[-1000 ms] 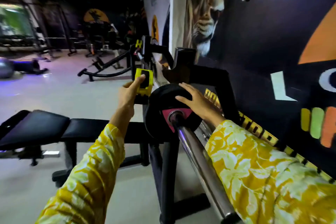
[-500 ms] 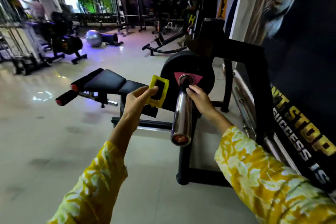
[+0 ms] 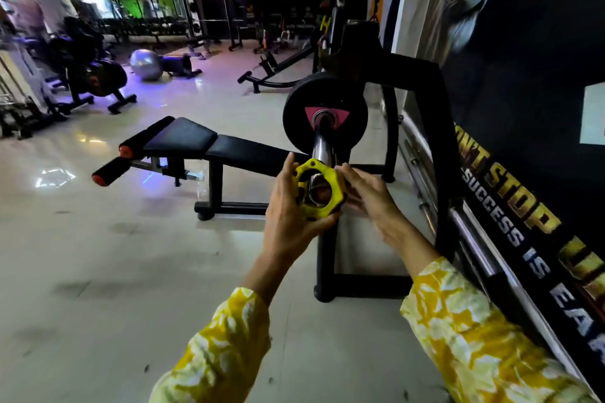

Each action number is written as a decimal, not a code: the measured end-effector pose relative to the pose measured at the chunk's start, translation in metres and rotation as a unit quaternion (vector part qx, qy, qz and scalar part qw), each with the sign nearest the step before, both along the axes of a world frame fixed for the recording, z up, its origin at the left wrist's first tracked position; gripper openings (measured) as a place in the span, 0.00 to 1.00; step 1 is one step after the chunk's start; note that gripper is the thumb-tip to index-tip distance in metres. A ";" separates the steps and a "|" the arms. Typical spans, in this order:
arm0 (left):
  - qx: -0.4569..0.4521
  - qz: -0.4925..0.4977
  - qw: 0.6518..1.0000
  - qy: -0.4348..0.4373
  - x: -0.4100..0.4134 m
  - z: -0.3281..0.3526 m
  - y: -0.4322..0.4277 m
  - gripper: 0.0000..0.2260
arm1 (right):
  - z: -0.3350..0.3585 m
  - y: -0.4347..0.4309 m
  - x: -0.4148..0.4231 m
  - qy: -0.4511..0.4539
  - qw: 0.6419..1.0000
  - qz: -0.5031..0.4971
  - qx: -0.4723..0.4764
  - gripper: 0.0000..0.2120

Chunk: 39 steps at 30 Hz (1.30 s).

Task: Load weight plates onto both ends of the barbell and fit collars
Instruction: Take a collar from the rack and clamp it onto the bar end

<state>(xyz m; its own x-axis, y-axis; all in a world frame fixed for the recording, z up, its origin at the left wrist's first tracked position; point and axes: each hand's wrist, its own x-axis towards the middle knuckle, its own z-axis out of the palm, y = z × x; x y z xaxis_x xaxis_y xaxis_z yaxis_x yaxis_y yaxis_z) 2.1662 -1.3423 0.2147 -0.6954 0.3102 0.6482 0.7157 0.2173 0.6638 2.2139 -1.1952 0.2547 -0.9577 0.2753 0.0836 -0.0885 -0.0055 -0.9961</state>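
Observation:
A chrome barbell sleeve [image 3: 321, 145] points toward me from a black rack, with one black weight plate [image 3: 296, 114] with a pink centre label pushed up against its inner end. A yellow clamp collar [image 3: 319, 188] sits at the very tip of the sleeve, the bar end showing through its hole. My left hand [image 3: 289, 222] grips the collar from the left and below. My right hand [image 3: 368, 198] touches the collar's right side with its fingertips, fingers spread.
The black rack frame [image 3: 438, 141] stands right of the bar, and spare chrome bars [image 3: 471, 239] lean along the mural wall. A black padded bench [image 3: 196, 144] stands to the left on pale tile floor. Machines and a grey exercise ball [image 3: 145, 64] stand farther back.
My left hand brought the yellow collar from beside the plate to the tip of the sleeve. My right hand left the sleeve near the plate and came to the collar's right side.

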 end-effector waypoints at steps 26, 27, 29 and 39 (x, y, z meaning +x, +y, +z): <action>0.323 -0.091 0.812 -0.477 -0.024 -0.016 0.036 0.14 | -0.037 0.006 -0.024 0.017 0.996 -0.086 -0.035 0.23; 0.320 -0.074 0.816 -0.475 -0.029 -0.015 0.040 0.14 | -0.036 0.009 -0.029 0.014 0.995 -0.088 -0.037 0.22; 0.317 -0.041 0.821 -0.473 -0.040 -0.011 0.048 0.13 | -0.037 0.014 -0.041 0.005 0.995 -0.093 -0.046 0.21; 0.274 -0.012 0.853 -0.444 -0.138 0.011 0.086 0.15 | -0.032 0.057 -0.136 -0.045 0.991 -0.114 -0.060 0.12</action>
